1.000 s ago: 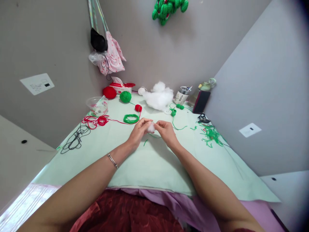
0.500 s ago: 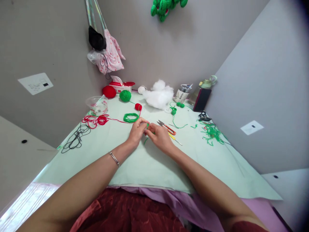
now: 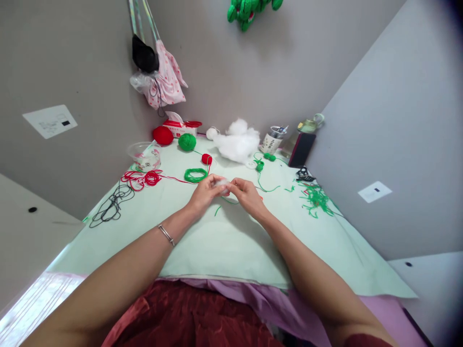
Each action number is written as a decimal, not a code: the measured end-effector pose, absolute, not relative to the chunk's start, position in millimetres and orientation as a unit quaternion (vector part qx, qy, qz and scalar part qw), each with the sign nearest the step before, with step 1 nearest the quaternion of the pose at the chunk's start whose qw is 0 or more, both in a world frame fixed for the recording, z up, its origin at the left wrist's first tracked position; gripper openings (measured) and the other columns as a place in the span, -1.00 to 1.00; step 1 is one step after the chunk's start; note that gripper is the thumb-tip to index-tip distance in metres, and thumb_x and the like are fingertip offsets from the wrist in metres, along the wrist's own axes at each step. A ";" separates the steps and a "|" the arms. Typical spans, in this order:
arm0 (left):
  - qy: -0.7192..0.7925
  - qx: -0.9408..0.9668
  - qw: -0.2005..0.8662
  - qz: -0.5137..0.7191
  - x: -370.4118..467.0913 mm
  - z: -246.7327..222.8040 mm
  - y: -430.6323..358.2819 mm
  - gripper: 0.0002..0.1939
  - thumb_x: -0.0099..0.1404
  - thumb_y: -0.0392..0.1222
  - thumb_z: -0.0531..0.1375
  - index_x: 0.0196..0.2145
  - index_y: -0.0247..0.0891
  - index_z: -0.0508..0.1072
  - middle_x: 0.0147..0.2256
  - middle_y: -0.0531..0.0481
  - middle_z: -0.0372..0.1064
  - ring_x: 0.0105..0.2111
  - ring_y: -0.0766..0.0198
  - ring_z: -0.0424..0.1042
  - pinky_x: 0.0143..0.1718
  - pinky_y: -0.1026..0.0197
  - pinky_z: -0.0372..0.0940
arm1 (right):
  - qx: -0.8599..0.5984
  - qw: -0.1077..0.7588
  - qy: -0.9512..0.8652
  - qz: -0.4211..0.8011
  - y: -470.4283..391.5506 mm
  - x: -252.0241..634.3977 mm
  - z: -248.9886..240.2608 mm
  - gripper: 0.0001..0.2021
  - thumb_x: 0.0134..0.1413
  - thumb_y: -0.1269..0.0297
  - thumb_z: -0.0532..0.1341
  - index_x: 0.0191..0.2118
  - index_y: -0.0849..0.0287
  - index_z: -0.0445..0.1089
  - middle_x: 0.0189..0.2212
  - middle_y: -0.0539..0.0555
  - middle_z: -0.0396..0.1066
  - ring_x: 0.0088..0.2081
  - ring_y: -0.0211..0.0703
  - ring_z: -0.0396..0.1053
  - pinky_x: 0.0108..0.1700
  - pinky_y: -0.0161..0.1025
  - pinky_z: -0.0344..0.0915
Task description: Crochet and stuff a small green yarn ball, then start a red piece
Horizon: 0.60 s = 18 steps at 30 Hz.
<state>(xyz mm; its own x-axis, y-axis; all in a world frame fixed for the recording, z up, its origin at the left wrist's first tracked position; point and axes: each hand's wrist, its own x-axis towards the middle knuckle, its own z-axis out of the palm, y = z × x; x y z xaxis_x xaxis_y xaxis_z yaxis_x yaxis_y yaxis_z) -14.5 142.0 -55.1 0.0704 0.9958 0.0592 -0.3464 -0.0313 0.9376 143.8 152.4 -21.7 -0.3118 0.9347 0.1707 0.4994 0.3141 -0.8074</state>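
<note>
Between my two hands is a small tuft of white stuffing. My left hand pinches it from the left, fingers curled. From the right, the fingertips of my right hand close on its edge. A bit of green yarn shows under the fingers, and a short green strand lies on the cloth below. Beyond my hands sit a large heap of white stuffing, a coil of green yarn and a small red ball. My right hand mostly hides the scissors.
At the left are a clear plastic bowl, red yarn and black cord. A tissue box stands at the back. Toward the right are a pen holder, a phone and green yarn scraps.
White stuffing now shows between my fingers, where a green piece showed before. My right hand has shifted slightly right and covers the scissors and the yellow-handled hook.
</note>
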 end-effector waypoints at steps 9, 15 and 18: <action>0.452 0.458 0.506 0.574 -15.6 -59.8 147.1 -0.66 0.44 -0.08 0.24 0.08 -0.29 0.46 0.03 -0.15 0.46 -0.08 0.11 0.52 -0.08 -0.03 0.49 | -0.469 0.308 -0.776 0.288 126.6 128.2 -16.5 -0.84 0.17 0.32 0.15 -0.45 0.11 0.33 -0.63 -0.08 0.30 -0.54 -0.21 0.14 -0.37 -0.24 0.00; 0.430 0.430 0.509 0.609 -14.2 -49.0 141.2 -0.83 0.23 -0.26 0.33 -0.29 -0.24 0.39 -0.33 0.08 0.46 -0.44 0.34 0.44 -0.31 0.23 0.39 | -0.441 0.366 -0.765 0.294 138.9 144.6 -1.0 -0.80 0.14 0.17 0.25 -0.45 0.12 0.43 -0.20 0.12 0.51 -0.19 -0.10 0.38 -0.19 -0.21 0.22; 0.423 0.421 0.525 0.607 -13.1 -46.2 138.9 -0.78 0.15 -0.21 0.35 -0.35 -0.20 0.35 -0.45 0.13 0.41 -0.49 0.34 0.42 -0.36 0.24 0.34 | -0.385 0.392 -0.730 0.407 139.3 146.3 3.0 -0.74 0.16 0.10 0.21 -0.47 0.13 0.33 -0.12 0.15 0.52 -0.18 -0.10 0.44 -0.19 -0.19 0.33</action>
<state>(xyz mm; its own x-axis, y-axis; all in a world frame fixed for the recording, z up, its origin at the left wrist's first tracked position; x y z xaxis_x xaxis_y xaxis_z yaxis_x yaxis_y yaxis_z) -13.1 138.9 -46.2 -0.0941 0.9934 0.0654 -0.2815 -0.0896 0.9554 146.3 139.3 3.0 -0.3959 0.8813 0.2581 0.2434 0.3717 -0.8959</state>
